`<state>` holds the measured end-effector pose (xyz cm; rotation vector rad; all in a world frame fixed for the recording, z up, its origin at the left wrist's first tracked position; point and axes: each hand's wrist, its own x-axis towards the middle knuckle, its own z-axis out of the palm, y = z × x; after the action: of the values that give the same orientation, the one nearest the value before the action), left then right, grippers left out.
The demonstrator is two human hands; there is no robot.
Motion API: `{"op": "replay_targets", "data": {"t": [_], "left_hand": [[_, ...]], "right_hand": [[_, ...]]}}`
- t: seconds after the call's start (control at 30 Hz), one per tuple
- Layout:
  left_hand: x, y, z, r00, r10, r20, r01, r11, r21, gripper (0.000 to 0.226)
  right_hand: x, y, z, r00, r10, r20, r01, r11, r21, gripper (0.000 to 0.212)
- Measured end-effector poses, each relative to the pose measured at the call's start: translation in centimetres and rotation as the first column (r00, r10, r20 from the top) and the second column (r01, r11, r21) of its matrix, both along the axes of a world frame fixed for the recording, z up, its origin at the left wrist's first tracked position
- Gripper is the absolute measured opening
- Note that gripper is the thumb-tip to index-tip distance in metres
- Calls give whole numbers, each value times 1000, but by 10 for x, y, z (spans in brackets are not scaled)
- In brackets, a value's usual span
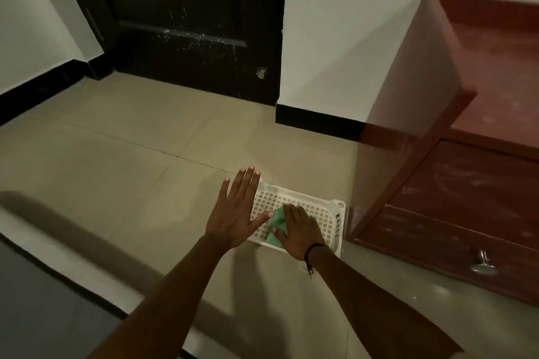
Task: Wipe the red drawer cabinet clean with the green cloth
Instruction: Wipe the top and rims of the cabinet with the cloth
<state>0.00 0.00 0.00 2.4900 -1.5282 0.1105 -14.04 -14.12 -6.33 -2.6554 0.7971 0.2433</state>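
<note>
The red drawer cabinet (pixel 455 137) stands at the right, dusty white smears on its top and drawer fronts. A green cloth (pixel 277 220) lies in a white plastic basket (pixel 326 210) on the floor just left of the cabinet. My right hand (pixel 297 230) rests on the cloth with its fingers curled over it, hiding most of it. My left hand (pixel 236 207) hovers flat over the basket's left end, fingers spread, holding nothing.
A dark door (pixel 186 23) with white smudges stands at the back, white walls with black skirting on both sides. The floor is beige tile. A metal knob (pixel 484 264) sticks out of the lowest drawer. A dark mat (pixel 43 300) lies at the lower left.
</note>
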Motion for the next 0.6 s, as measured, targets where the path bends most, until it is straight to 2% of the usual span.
{"op": "replay_targets", "data": {"t": [0.1, 0.27, 0.47, 0.53, 0.6], "left_hand": [[2, 2, 3, 999, -2, 33, 2, 1000, 15, 93], [1, -1, 8, 999, -33, 30, 33, 999, 9, 92], [-4, -7, 16, 997, -46, 65, 46, 999, -2, 92], [-3, -7, 17, 996, -44, 78, 45, 999, -15, 92], [-2, -6, 18, 996, -37, 84, 39, 999, -19, 91]], "right_hand": [[2, -5, 5, 999, 42, 4, -42, 999, -24, 73], [4, -16, 16, 993, 67, -97, -58, 994, 95, 82], [6, -17, 15, 991, 52, -127, -43, 996, 74, 87], [8, -16, 16, 991, 34, -131, -24, 997, 79, 83], [11, -13, 20, 990, 39, -135, -32, 998, 54, 69]]}}
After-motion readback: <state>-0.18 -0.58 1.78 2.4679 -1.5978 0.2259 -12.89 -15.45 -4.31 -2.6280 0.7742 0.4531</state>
